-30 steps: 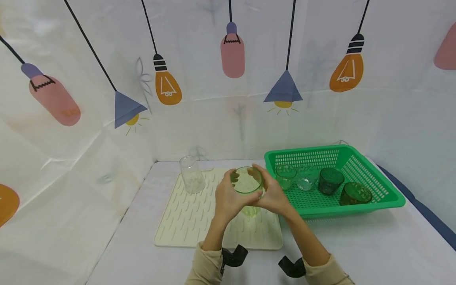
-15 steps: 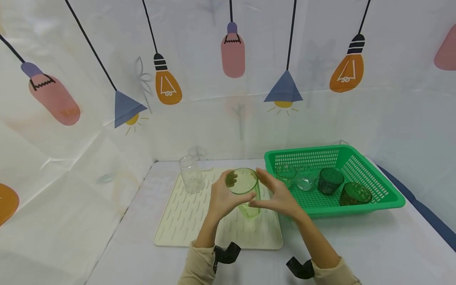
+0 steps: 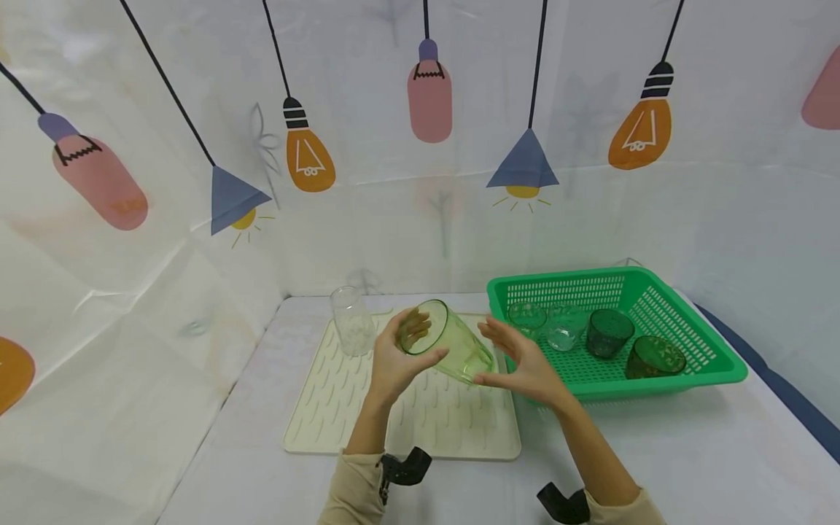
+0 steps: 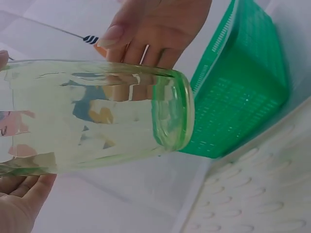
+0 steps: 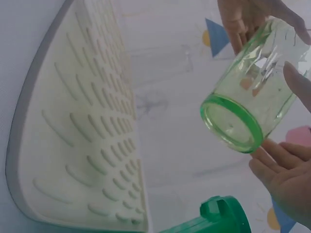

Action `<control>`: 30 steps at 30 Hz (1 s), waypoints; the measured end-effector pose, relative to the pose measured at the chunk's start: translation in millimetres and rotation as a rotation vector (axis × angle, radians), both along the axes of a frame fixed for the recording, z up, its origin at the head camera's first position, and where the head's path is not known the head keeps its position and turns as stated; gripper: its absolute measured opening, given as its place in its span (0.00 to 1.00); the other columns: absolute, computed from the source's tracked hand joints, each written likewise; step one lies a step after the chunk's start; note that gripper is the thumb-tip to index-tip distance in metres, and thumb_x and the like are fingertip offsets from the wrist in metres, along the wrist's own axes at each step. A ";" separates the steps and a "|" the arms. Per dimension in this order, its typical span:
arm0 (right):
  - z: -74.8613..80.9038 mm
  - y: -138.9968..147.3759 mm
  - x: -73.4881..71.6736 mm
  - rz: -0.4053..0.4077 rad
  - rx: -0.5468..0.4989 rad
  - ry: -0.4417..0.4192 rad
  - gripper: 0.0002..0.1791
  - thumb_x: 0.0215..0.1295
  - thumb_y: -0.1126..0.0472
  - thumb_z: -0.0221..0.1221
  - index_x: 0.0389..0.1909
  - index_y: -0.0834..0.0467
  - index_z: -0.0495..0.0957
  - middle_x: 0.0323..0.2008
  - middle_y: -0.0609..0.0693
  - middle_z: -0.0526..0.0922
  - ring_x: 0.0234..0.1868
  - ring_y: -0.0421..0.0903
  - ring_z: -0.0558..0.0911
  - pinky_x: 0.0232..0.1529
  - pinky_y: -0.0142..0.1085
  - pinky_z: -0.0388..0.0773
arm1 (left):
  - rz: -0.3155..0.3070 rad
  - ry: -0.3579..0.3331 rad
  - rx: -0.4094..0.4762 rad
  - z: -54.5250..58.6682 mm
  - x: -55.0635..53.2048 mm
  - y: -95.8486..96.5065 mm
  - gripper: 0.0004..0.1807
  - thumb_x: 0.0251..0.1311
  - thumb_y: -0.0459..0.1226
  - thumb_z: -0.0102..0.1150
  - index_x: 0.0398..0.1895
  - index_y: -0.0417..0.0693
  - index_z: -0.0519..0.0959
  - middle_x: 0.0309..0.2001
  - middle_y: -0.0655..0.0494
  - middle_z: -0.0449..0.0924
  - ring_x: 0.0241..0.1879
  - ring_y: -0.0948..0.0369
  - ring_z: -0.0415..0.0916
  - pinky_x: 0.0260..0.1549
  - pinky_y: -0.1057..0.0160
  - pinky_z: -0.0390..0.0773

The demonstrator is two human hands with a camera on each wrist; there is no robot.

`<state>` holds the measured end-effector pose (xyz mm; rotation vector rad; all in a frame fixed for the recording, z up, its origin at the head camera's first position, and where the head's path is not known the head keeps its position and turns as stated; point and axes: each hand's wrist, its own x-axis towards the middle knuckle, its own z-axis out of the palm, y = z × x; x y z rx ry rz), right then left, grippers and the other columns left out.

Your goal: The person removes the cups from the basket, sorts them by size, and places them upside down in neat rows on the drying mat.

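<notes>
A pale green, clear drinking glass [image 3: 462, 354] is tilted above the mat, its mouth to the left and its base to the lower right. My left hand [image 3: 394, 361] grips it near the rim, thumb in front and fingers behind. Around the base end is my right hand [image 3: 525, 364], fingers spread and fairly straight, thumb close to the glass. Whether that thumb touches is hard to tell. The left wrist view has the glass [image 4: 97, 116] lying across it. In the right wrist view, the glass's thick green base [image 5: 233, 124] faces the camera beside the right hand's fingers [image 5: 282, 165].
A cream ridged drying mat [image 3: 341, 415] lies on the white table [image 3: 223, 467]. On its back left stands a tall clear glass [image 3: 353, 324]. At the right, a green plastic basket [image 3: 718, 364] holds several glasses, including a dark green one [image 3: 609, 334].
The pale green glass has tipped from nearly upright to a slant, mouth swinging left and base right. My hands have moved apart, and the right hand has loosened around the glass.
</notes>
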<state>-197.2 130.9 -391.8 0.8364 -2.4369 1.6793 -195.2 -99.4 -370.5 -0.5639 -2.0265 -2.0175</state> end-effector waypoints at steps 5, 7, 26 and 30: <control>-2.8 -0.1 1.6 0.002 -0.015 -0.015 0.51 0.49 0.62 0.71 0.70 0.65 0.52 0.66 0.63 0.64 0.67 0.60 0.62 0.64 0.53 0.60 | -0.010 -0.032 0.090 -1.5 0.1 -1.4 0.39 0.46 0.26 0.67 0.63 0.30 0.61 0.58 0.32 0.69 0.57 0.40 0.70 0.58 0.59 0.71; -5.4 -0.7 1.7 0.002 -0.031 -0.031 0.50 0.49 0.63 0.71 0.71 0.65 0.52 0.66 0.63 0.64 0.67 0.60 0.62 0.64 0.54 0.59 | -0.013 -0.053 0.116 -1.8 0.5 -1.8 0.38 0.47 0.26 0.66 0.63 0.30 0.61 0.59 0.33 0.70 0.58 0.42 0.70 0.58 0.59 0.70; -19.4 -10.6 6.7 0.032 -0.400 -0.235 0.43 0.52 0.73 0.65 0.67 0.68 0.54 0.66 0.65 0.56 0.56 0.35 0.72 0.46 0.31 0.78 | -0.108 -0.179 0.422 -8.6 4.0 2.0 0.44 0.53 0.37 0.65 0.67 0.26 0.53 0.63 0.30 0.62 0.60 0.51 0.68 0.58 0.66 0.70; -17.6 -8.3 8.4 -0.010 -0.443 -0.202 0.40 0.52 0.74 0.65 0.65 0.69 0.57 0.68 0.60 0.49 0.59 0.34 0.66 0.44 0.27 0.77 | -0.153 -0.193 0.443 -10.4 4.4 3.0 0.47 0.54 0.41 0.66 0.68 0.27 0.50 0.65 0.31 0.60 0.62 0.52 0.66 0.59 0.65 0.69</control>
